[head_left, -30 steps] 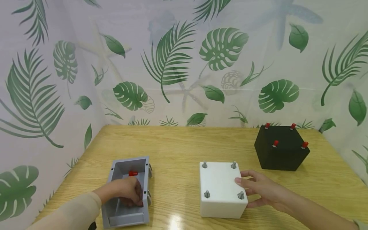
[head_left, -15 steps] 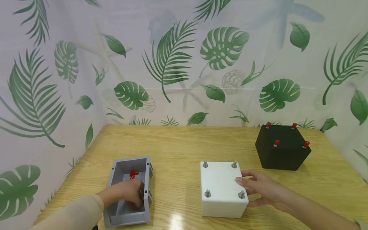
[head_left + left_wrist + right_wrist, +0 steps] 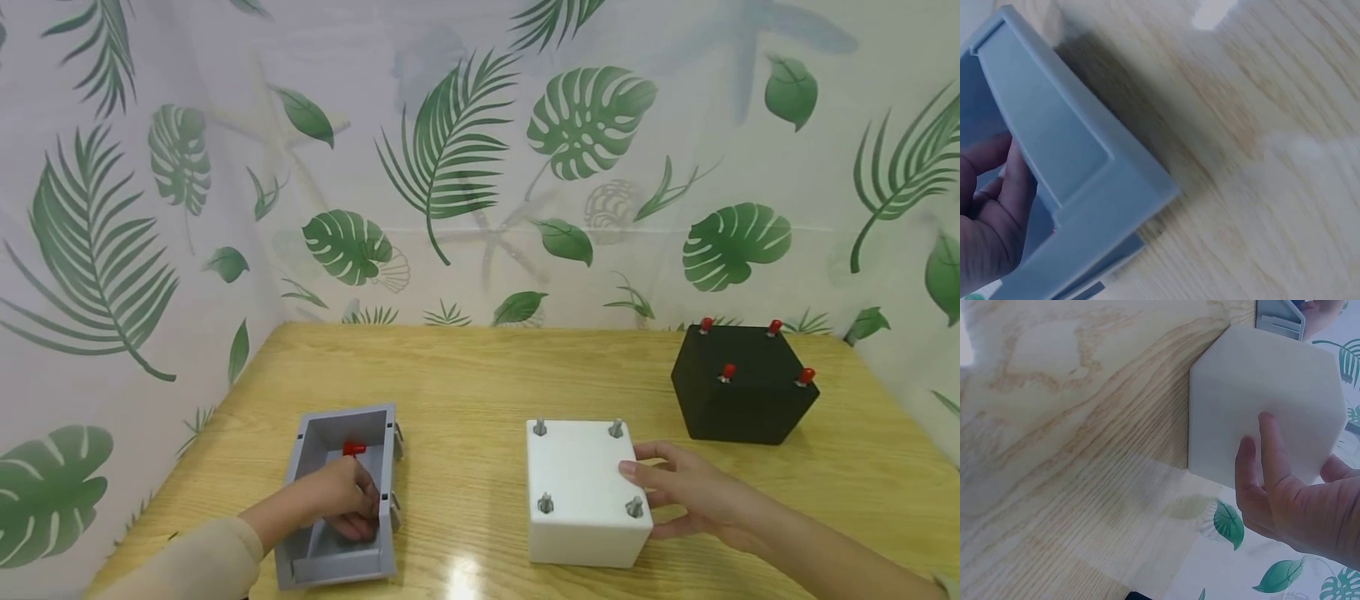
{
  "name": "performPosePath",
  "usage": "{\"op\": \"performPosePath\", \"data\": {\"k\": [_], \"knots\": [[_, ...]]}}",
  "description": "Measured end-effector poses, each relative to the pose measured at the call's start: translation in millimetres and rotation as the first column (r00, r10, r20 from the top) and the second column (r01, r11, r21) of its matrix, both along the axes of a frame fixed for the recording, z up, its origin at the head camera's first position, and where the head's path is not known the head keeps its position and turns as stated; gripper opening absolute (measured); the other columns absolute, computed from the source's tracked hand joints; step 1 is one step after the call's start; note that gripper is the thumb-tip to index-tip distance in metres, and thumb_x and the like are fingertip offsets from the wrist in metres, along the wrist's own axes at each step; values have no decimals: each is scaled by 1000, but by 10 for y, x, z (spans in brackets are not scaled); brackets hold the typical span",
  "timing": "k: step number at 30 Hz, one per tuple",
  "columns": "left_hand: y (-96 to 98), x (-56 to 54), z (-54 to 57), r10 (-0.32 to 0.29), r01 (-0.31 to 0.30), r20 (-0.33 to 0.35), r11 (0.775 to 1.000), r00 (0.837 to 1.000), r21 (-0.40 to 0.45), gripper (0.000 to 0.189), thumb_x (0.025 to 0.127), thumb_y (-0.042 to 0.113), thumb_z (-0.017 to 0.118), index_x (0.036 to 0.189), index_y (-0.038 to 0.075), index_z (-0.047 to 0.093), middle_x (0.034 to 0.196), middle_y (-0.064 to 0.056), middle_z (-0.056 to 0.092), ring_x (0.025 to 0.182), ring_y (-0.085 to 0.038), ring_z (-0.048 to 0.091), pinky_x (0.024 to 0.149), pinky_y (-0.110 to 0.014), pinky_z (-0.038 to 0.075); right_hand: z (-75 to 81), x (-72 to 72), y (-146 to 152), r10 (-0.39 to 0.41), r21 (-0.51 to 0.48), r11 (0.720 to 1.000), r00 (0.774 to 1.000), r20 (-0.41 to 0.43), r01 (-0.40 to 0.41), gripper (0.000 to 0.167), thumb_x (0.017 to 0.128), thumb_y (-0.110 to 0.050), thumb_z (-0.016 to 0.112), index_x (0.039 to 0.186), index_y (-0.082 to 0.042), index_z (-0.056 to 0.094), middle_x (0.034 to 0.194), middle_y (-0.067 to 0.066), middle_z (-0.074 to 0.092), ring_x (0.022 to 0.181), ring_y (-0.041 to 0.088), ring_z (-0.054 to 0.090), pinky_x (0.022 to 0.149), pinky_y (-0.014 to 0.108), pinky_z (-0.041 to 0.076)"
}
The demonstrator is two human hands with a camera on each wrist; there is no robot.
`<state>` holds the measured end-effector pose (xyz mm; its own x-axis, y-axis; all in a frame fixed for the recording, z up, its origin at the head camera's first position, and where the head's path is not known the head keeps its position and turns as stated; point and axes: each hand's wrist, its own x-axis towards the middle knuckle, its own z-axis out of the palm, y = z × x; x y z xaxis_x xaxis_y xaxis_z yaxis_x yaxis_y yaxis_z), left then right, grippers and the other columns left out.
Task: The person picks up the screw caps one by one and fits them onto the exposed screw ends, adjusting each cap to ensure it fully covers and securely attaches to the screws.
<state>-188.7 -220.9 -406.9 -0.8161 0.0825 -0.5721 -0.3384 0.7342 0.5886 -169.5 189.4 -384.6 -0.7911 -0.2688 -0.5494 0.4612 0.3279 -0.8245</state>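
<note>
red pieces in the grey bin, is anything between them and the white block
Yes: the grey bin's side wall stands between the red pieces and the white block, on the side facing the block. Past that wall, nothing visible is in between.

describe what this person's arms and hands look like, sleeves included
The left sleeve is plain cream and stops before the left hand. In the head view, the right forearm is bare up to a pale sleeve edge at the picture's border. Neither that hand nor the right hand shows a glove.
</note>
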Motion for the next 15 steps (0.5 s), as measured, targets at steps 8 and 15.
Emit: {"op": "performPosePath", "data": {"k": [8, 15], "knots": [[-75, 24, 35, 31, -19, -90, 991, 996, 132, 8, 87, -2, 60, 80, -4, 65, 68, -9, 66, 56, -15, 65, 53, -31, 58, 0, -3, -2, 0, 2, 1000, 1000, 1, 0, 75, 94, -42, 55, 141, 4, 19, 126, 24, 50, 102, 26, 60, 79, 48, 57], [-140, -17, 94, 95, -52, -149, 962, 984, 267, 11, 87, 3, 63, 82, -7, 64, 67, -9, 67, 57, -14, 66, 55, -32, 59, 5, -3, -7, -6, 6, 1000, 1000, 5, 6, 75, 94, -42, 56, 141, 4, 20, 125, 23, 50, 101, 26, 60, 79, 48, 57]]}}
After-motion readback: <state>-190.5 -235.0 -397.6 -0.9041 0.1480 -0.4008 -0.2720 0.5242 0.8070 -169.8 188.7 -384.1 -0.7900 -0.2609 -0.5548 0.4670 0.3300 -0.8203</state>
